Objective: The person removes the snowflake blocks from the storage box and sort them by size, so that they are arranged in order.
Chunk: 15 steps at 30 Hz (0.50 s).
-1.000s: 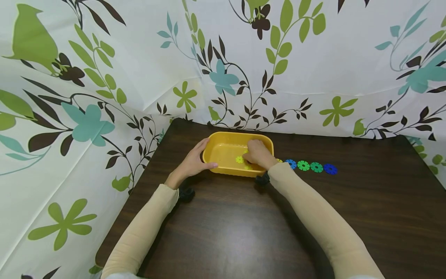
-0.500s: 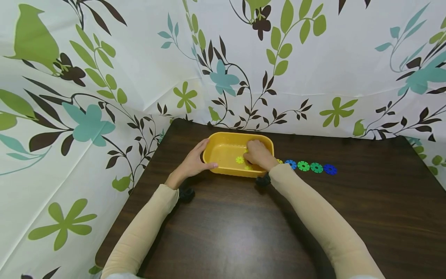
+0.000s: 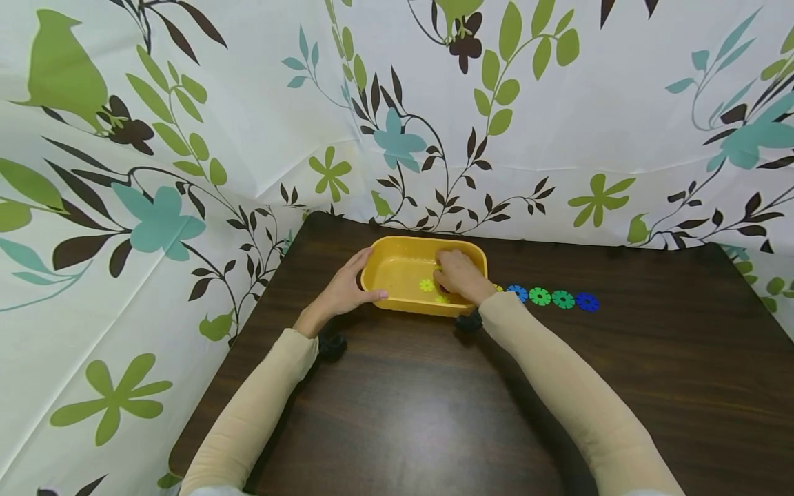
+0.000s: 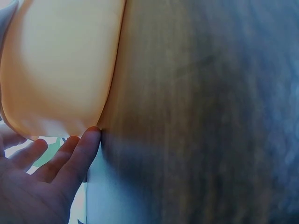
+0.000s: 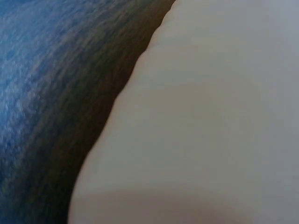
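Note:
A yellow plastic tub (image 3: 400, 274) sits near the table's far side. My left hand (image 3: 344, 286) holds its left end, thumb against the front wall. In the left wrist view the fingers of the left hand (image 4: 56, 172) touch the tub's outer wall (image 4: 60, 60). Inside the tub's right half is my right hand (image 3: 462, 274), fingers bent downward; its fingertips and anything between them are hidden. Beside it lie small yellow snowflake discs (image 3: 426, 285). A pale, blurred surface fills most of the right wrist view, without the hand.
Just right of the tub runs a row of snowflake discs: a partly hidden yellow one (image 3: 498, 286), a light blue one (image 3: 517, 293), two green ones (image 3: 540, 296) and a dark blue one (image 3: 587, 302). A patterned curtain (image 3: 527, 148) hangs behind the dark wooden table (image 3: 397, 406).
The right hand shifts very slightly leftward within the tub. The left hand, the tub and the disc row keep their places.

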Motion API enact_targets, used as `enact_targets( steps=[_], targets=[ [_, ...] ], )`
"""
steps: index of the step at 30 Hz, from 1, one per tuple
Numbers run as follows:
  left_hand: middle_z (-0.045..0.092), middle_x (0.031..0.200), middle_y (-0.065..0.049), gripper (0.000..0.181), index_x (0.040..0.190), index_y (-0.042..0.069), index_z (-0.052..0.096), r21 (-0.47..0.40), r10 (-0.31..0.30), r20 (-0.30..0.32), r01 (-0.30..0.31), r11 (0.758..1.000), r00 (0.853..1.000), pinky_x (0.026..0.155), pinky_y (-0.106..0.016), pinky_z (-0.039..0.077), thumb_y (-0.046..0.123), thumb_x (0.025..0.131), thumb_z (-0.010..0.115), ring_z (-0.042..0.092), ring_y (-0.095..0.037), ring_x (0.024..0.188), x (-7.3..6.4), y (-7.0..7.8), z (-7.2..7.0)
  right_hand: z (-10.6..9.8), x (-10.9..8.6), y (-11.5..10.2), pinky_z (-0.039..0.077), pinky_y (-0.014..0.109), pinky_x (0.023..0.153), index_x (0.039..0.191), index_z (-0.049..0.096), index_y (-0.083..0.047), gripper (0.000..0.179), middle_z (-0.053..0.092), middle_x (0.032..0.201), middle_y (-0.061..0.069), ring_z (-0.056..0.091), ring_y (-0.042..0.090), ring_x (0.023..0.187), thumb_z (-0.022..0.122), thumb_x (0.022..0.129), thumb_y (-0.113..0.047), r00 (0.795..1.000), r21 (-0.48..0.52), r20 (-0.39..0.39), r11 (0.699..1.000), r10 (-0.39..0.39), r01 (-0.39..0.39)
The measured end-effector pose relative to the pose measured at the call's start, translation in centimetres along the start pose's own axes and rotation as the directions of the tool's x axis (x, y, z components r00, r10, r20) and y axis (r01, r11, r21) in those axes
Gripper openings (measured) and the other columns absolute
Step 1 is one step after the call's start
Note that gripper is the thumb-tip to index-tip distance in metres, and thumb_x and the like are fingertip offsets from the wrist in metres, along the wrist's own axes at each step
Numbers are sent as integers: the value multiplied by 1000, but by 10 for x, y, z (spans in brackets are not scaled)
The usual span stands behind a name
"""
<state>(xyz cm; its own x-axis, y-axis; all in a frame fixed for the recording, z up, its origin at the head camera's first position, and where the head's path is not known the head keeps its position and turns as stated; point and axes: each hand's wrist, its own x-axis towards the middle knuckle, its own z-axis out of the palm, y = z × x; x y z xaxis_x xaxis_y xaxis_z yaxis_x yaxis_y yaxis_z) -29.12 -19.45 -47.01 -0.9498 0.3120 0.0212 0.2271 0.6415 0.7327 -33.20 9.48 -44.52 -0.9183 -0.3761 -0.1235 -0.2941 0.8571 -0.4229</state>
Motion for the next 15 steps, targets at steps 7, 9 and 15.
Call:
enact_targets(
  steps=[7, 9, 15],
  targets=[
    [22, 184, -11, 115, 176, 13, 21, -1, 0, -4, 0, 1000, 1000, 137, -65, 24, 44, 88, 90, 27, -39, 169, 0, -2, 0, -1, 2, 0, 43, 27, 65, 100, 60, -3, 11, 56, 82, 8, 58, 24, 75, 66, 101, -12, 999, -22, 10, 999, 33, -33],
    [21, 184, -11, 115, 176, 13, 21, 4, 0, -3, 0, 1000, 1000, 137, -65, 24, 44, 89, 89, 27, -39, 169, -1, -3, 0, -2, 2, 0, 42, 27, 64, 93, 61, -3, 15, 54, 78, 7, 56, 23, 72, 68, 100, -14, 999, -32, 12, 998, 45, -45],
    [21, 184, -11, 116, 176, 14, 21, 5, 7, 0, -7, 1000, 1000, 136, -66, 24, 45, 88, 90, 27, -40, 169, -1, -1, -1, -5, -2, -1, 50, 31, 77, 116, 74, 3, 25, 69, 101, 16, 62, 26, 88, 68, 102, -16, 999, -21, 22, 1000, 23, -22]
  ],
)
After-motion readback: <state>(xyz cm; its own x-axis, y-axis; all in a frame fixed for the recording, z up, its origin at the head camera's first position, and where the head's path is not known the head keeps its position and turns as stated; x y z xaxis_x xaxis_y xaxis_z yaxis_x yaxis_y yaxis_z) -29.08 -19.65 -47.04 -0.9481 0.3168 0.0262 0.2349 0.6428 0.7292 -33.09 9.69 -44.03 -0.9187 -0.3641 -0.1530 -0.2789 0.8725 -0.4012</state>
